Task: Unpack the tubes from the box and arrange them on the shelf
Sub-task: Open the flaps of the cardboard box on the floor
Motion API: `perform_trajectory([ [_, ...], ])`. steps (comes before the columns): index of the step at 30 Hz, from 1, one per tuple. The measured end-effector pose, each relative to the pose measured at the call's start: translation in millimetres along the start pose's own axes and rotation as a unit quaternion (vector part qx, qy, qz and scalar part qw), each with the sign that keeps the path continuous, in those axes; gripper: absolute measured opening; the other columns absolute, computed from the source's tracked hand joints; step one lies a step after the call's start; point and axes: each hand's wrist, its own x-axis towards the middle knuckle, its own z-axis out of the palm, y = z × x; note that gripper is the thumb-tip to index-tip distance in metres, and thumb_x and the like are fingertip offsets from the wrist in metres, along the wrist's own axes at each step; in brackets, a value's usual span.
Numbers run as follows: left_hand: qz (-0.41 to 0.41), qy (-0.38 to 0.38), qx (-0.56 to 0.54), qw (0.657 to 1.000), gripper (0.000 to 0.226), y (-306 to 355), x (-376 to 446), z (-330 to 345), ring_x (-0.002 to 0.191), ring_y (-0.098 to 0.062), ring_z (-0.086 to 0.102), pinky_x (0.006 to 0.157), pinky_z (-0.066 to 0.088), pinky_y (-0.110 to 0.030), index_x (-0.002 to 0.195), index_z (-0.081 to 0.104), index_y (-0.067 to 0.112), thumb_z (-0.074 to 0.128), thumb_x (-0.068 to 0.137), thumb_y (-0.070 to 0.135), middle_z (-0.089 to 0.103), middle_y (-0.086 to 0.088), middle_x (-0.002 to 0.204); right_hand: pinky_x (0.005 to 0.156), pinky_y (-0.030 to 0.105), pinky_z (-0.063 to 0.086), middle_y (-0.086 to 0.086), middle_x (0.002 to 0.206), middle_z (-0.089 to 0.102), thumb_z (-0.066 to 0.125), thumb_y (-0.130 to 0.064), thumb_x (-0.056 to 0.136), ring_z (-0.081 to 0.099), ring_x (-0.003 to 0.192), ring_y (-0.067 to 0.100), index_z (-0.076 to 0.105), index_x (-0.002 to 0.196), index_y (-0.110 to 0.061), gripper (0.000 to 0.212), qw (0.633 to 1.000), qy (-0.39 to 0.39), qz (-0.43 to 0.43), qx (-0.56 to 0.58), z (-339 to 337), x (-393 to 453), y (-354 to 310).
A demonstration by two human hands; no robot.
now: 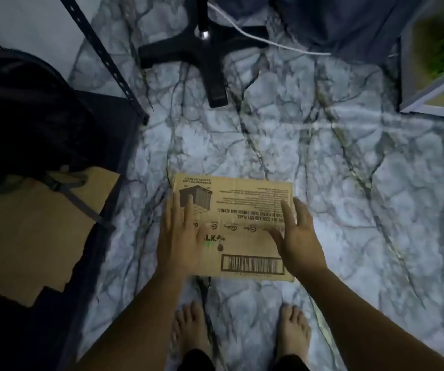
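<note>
A closed cardboard box [233, 226] is seen lying flat on the marble-patterned floor [322, 170], directly ahead of the person's bare feet, with its printed top face turned up and its long axis running left to right across the view. No tubes are shown; they are presumably inside, and the flaps are judged to be unopened. The left hand [179, 236] is laid with straight, spread fingers on the left part of the top face, near the left edge. The right hand [296, 231] is held with relaxed, spread fingers at the right part of the box, near its right edge; whether it is touching the cardboard cannot be told. Nothing is pinched or clasped by either hand. Both hands are set about equally near the box, one toward each short end, so the coming move is judged to turn on the centre seam, which runs along the long axis between them. To the left, a dark metal shelf [103, 57] is seen, with a flattened piece of cardboard [28, 236] and a black bag [22, 111] on its lowest level.
</note>
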Motion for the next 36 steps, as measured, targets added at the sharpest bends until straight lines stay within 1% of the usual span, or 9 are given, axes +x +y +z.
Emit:
perform_trajectory([
  [5, -0.048, 0.029, 0.014, 0.998, 0.098, -16.6, 25.3, 57.4, 0.152, -0.033, -0.007, 0.120, 0.003, -0.047, 0.157, -0.008, 0.020, 0.039, 0.088, 0.072, -0.012, -0.016, 0.164, 0.121, 0.046, 0.016, 0.010, 0.162, -0.015, 0.050, -0.050, 0.096, -0.006, 0.150, 0.031, -0.001, 0.156, -0.020, 0.084, 0.999, -0.006, -0.011, 0.045, 64.8, 20.4, 32.7],
  [11, -0.060, 0.047, -0.036, 0.996, 0.113, -29.1, 24.0, 82.6, 0.152, -0.030, -0.002, 0.122, 0.008, -0.047, 0.156, -0.011, 0.015, 0.044, 0.081, 0.079, -0.008, -0.013, 0.165, 0.122, 0.048, 0.003, 0.018, 0.162, -0.013, 0.045, -0.049, 0.096, -0.011, 0.150, 0.033, -0.002, 0.156, -0.009, 0.086, 0.997, 0.051, -0.040, 0.041, 96.1, 21.8, 45.3],
  [15, -0.066, 0.068, -0.095, 0.991, 0.116, -22.9, 22.9, 82.1, 0.153, -0.026, 0.000, 0.123, 0.007, -0.043, 0.157, -0.007, 0.013, 0.053, 0.079, 0.076, -0.004, -0.010, 0.166, 0.122, 0.052, 0.011, 0.015, 0.162, -0.008, 0.058, -0.033, 0.092, -0.007, 0.151, 0.028, 0.001, 0.156, -0.012, 0.089, 0.989, 0.091, -0.010, 0.120, 101.1, 23.1, 36.7],
  [18, -0.096, 0.082, -0.147, 0.981, 0.115, -16.5, 18.2, 80.2, 0.152, -0.024, 0.003, 0.121, 0.007, -0.040, 0.158, -0.002, 0.015, 0.060, 0.080, 0.073, 0.000, -0.005, 0.166, 0.123, 0.041, 0.013, 0.005, 0.163, -0.006, 0.072, -0.021, 0.084, -0.007, 0.150, 0.012, 0.002, 0.157, -0.021, 0.101, 0.966, 0.100, 0.048, 0.232, 95.7, 24.5, 21.7],
  [21, -0.100, 0.103, -0.185, 0.972, 0.103, -9.9, 16.3, 71.7, 0.151, -0.025, 0.009, 0.119, 0.011, -0.040, 0.158, 0.006, 0.017, 0.065, 0.085, 0.059, 0.010, -0.004, 0.165, 0.120, 0.034, 0.017, 0.004, 0.161, 0.008, 0.081, -0.021, 0.077, 0.009, 0.149, 0.014, 0.009, 0.156, -0.026, 0.108, 0.936, 0.119, 0.106, 0.314, 82.8, 29.6, 16.8],
  [25, -0.113, 0.125, -0.200, 0.965, 0.082, -6.0, 21.8, 52.5, 0.147, -0.027, 0.015, 0.117, 0.022, -0.046, 0.157, 0.020, 0.016, 0.065, 0.092, 0.038, 0.023, -0.005, 0.162, 0.112, 0.041, 0.040, 0.002, 0.149, 0.035, 0.084, -0.023, 0.071, 0.041, 0.136, 0.014, 0.027, 0.151, -0.029, 0.098, 0.910, 0.170, 0.137, 0.351, 63.5, 34.4, 18.4],
  [29, -0.101, 0.152, -0.216, 0.959, 0.080, -0.7, 25.6, 31.3, 0.146, -0.023, 0.019, 0.116, 0.024, -0.037, 0.153, 0.033, 0.014, 0.070, 0.088, 0.043, 0.031, -0.003, 0.158, 0.101, 0.023, 0.048, 0.002, 0.133, 0.053, 0.085, -0.026, 0.073, 0.055, 0.118, 0.006, 0.038, 0.146, -0.026, 0.087, 0.905, 0.182, 0.132, 0.362, 36.1, 33.5, 11.7],
  [31, -0.094, 0.163, -0.227, 0.956, 0.083, 1.2, 29.0, 22.2, 0.146, -0.020, 0.021, 0.115, 0.023, -0.033, 0.151, 0.038, 0.017, 0.073, 0.083, 0.050, 0.033, 0.000, 0.158, 0.105, 0.022, 0.044, 0.003, 0.137, 0.051, 0.083, -0.031, 0.074, 0.052, 0.124, 0.009, 0.043, 0.144, -0.024, 0.081, 0.918, 0.180, 0.094, 0.340, 26.0, 35.0, 6.4],
  [36, -0.064, 0.171, -0.297, 0.937, 0.070, -4.7, 41.6, 13.8, 0.141, -0.004, 0.029, 0.112, 0.027, -0.017, 0.139, 0.054, 0.024, 0.078, 0.078, 0.048, 0.038, 0.012, 0.151, 0.113, 0.036, 0.032, 0.006, 0.149, 0.040, 0.072, -0.044, 0.082, 0.033, 0.140, 0.025, 0.065, 0.125, -0.017, 0.052, 0.966, 0.168, -0.005, 0.198, 26.7, 38.8, 6.6],
])
